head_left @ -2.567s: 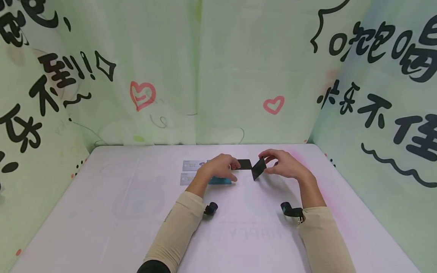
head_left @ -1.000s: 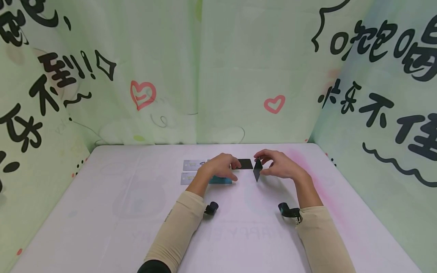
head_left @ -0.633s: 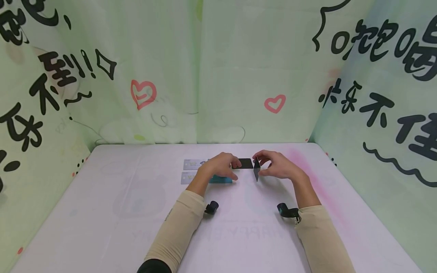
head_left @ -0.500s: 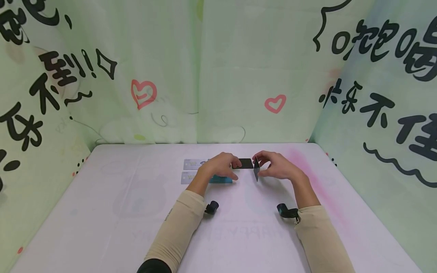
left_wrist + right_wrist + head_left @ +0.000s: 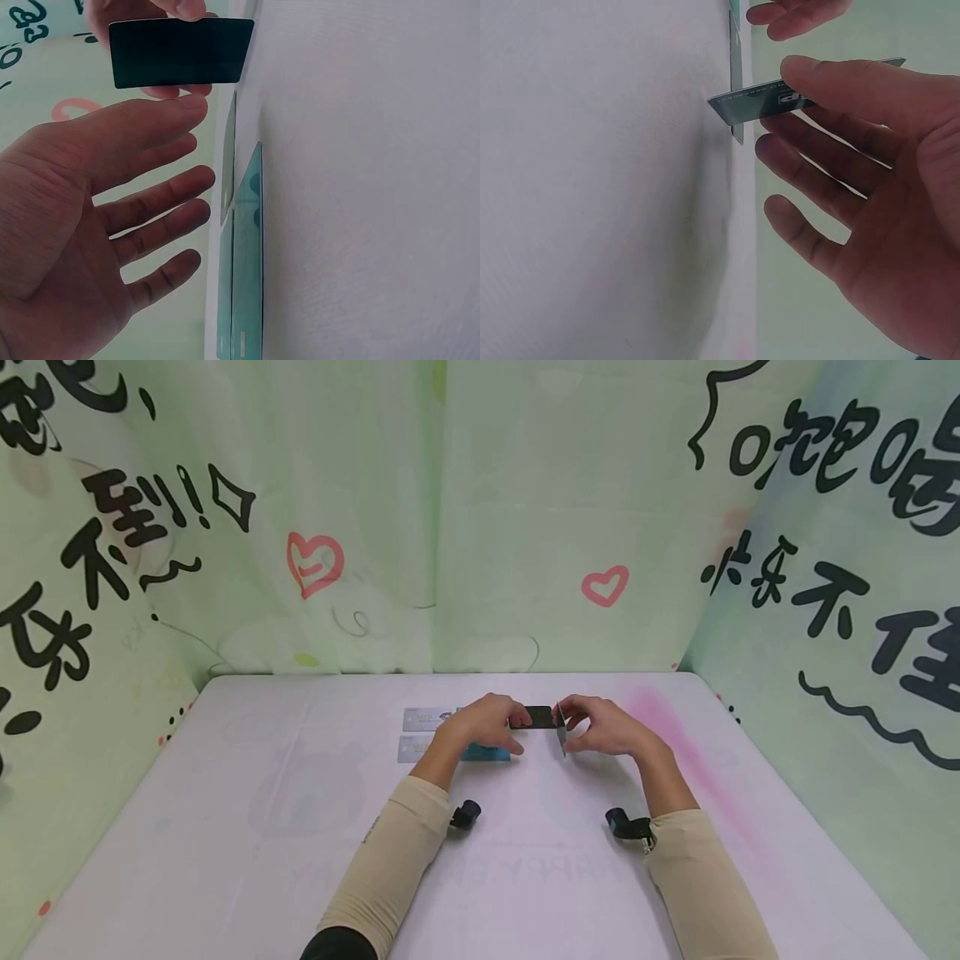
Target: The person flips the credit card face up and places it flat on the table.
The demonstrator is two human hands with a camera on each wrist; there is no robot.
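Note:
My right hand pinches a dark plastic card between thumb and fingers, holding it on edge above the table. In the left wrist view that card's plain dark face shows; pale print marks the other side of the card in the right wrist view. My left hand hovers with loosely spread fingers over the cards on the table and grips nothing. By its fingertips a black card lies flat at the right end of the back row. A teal card lies partly under the left hand.
Two silvery cards printed VIP, one behind and one in front, lie left of the left hand. The white tabletop ends at a green curtain with hearts and black writing. Each wrist carries a black camera.
The right hand has shifted a little to the left, and its card has turned from showing a broad face to nearly edge-on. The left hand has stayed in place.

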